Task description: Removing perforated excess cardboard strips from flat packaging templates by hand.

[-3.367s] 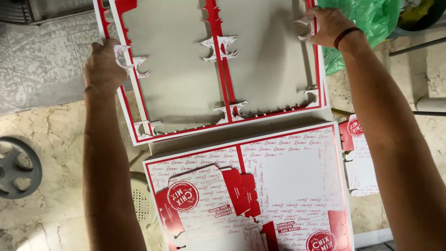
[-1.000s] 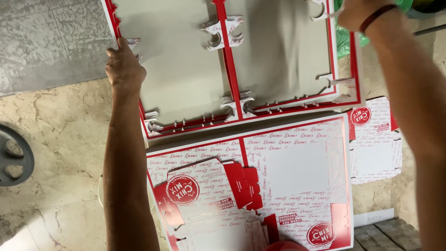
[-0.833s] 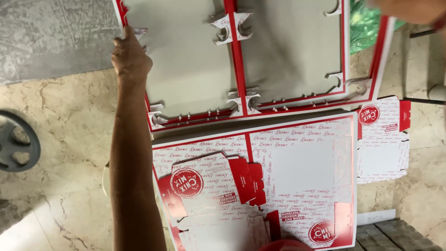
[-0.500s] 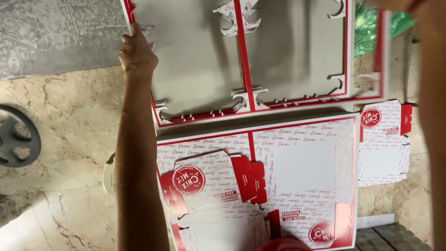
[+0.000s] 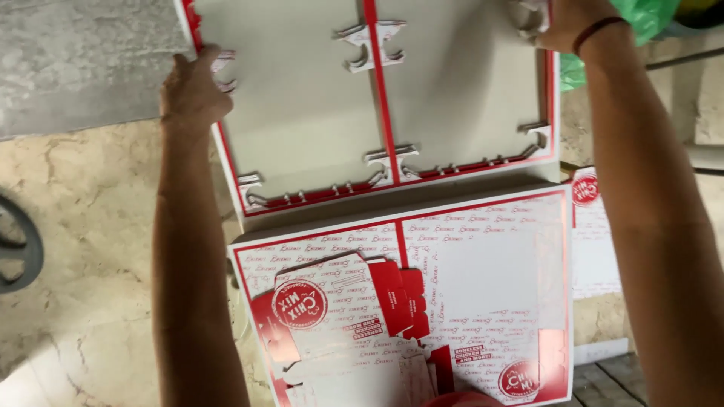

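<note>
My left hand (image 5: pixel 190 90) grips the left edge of a large die-cut cardboard sheet (image 5: pixel 302 105), grey side toward me with red borders and cut tabs. My right hand (image 5: pixel 562 24), with a dark band on the wrist, holds the same sheet at its upper right corner. Both arms reach forward and the sheet is lifted at the far side. Below it lies a stack of printed red-and-white carton sheets (image 5: pixel 483 271), face up, with round red emblems and a partly punched-out box blank (image 5: pixel 339 309) on its left half.
The floor is beige marble tile (image 5: pixel 83 249), with a grey slab (image 5: pixel 75 60) at the far left. A dark round wheel-like object (image 5: pixel 19 252) sits at the left edge. A green plastic bag (image 5: pixel 645 22) lies at the top right. Another printed blank (image 5: pixel 592 234) lies right of the stack.
The view has shifted, so the sheet and stack now sit more to the right and nearer. My right hand has come back into view at the sheet's upper right corner. Both hands keep their hold.
</note>
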